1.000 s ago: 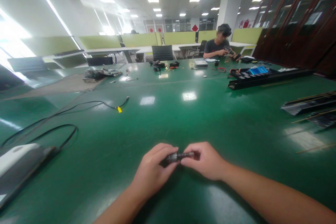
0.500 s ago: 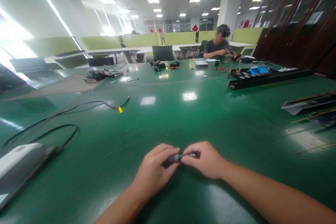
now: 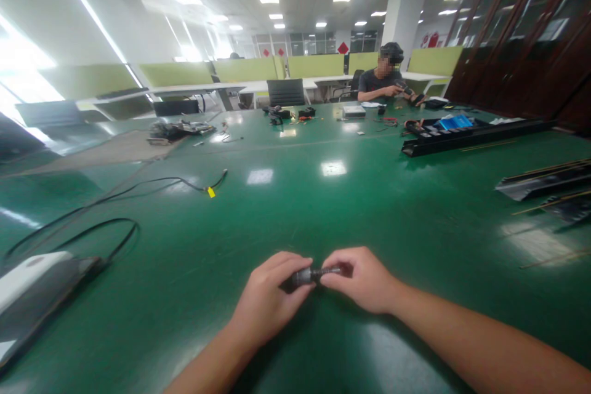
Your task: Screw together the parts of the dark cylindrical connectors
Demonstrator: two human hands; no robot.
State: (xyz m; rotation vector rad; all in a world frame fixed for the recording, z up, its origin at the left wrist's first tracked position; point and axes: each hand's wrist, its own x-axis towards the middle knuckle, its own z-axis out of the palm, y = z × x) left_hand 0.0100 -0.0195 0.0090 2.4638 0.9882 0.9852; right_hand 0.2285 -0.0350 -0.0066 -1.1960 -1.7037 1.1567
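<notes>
Holding a small dark cylindrical metal part point(image 3: 310, 274) between them, both hands meet low over the wide green table top point(image 3: 369, 209), near its close edge. The left hand point(image 3: 268, 301) is closed around the thicker dark end of the part, fingers curled over it. The right hand point(image 3: 362, 280) pinches the thinner, threaded-looking end with thumb and fingertips — the part lies about level, from left to right. If the part touches the table or is lifted just above it, I cannot tell.

At the left lies a flat grey-and-white device point(image 3: 32, 295) with a black cable point(image 3: 92, 231) looping away from it, and further off a thinner black wire with a yellow tag point(image 3: 210, 192). At the right, well apart from the hands, lie long black metal rails point(image 3: 466, 137). Another person point(image 3: 385, 81) sits at the far end of the table, working on something small with both hands.
</notes>
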